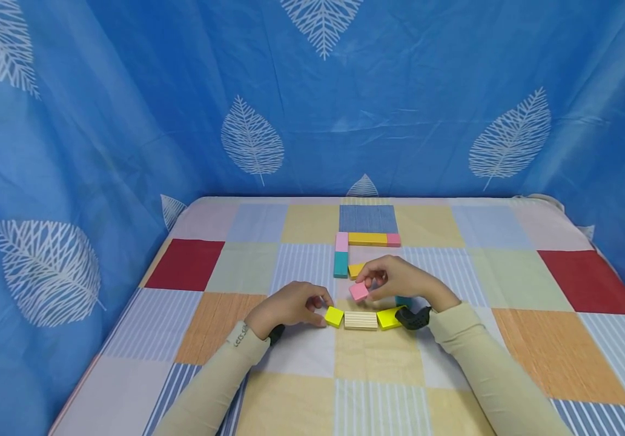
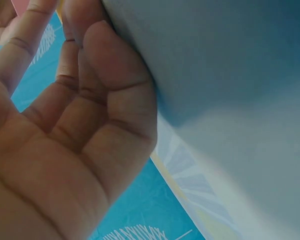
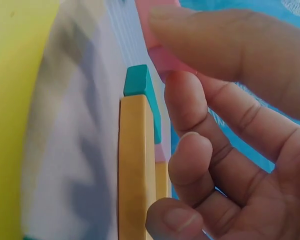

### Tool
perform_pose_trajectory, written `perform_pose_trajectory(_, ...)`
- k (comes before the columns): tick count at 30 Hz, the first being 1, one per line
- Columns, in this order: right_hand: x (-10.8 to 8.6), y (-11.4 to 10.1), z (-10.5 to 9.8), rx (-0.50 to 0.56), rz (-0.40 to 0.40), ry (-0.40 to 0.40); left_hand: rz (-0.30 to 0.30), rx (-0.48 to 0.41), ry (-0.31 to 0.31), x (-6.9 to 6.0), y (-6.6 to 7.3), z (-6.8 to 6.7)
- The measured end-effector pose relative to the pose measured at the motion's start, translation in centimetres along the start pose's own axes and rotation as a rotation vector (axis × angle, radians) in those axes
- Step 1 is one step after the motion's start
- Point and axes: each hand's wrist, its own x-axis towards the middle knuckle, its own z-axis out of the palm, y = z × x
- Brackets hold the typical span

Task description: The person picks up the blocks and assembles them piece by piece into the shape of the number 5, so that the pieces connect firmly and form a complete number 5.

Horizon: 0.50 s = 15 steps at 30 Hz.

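Note:
My right hand point(image 1: 396, 278) pinches a pink block point(image 1: 358, 291) between thumb and fingers, held over the cloth; in the right wrist view the pink block point(image 3: 157, 25) is at the top. My left hand point(image 1: 293, 307) has its thumb and index finger at the left side of a small yellow block point(image 1: 334, 317), apparently pinching it; in the left wrist view that contact is out of sight. Beside the yellow block lies a ridged, pale wooden block point(image 1: 360, 321), then another yellow block point(image 1: 387, 319) by the right wrist. An orange block point(image 1: 355, 270) lies partly behind my right fingers.
Farther back, a teal block point(image 1: 341, 265) and a light pink block point(image 1: 342, 241) form a line, meeting a long orange block point(image 1: 367, 239) with a pink block point(image 1: 393, 240) at its end. A patchwork cloth point(image 1: 285, 393) covers the table; blue curtains point(image 1: 400, 121) stand around it.

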Motion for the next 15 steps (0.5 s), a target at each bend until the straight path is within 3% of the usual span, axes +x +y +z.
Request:
perform_pose_trajectory(7, 1.0, -0.4, 0.2, -0.024, -0.013, -0.015, 0.006, 0.005, -0.001, 0.0, -0.1, -0.1)
perform_pose_trajectory(15, 2.2, -0.9, 0.9, -0.066, 0.067, -0.032, 0.022, 0.006, -0.003, 0.0, -0.1, -0.1)
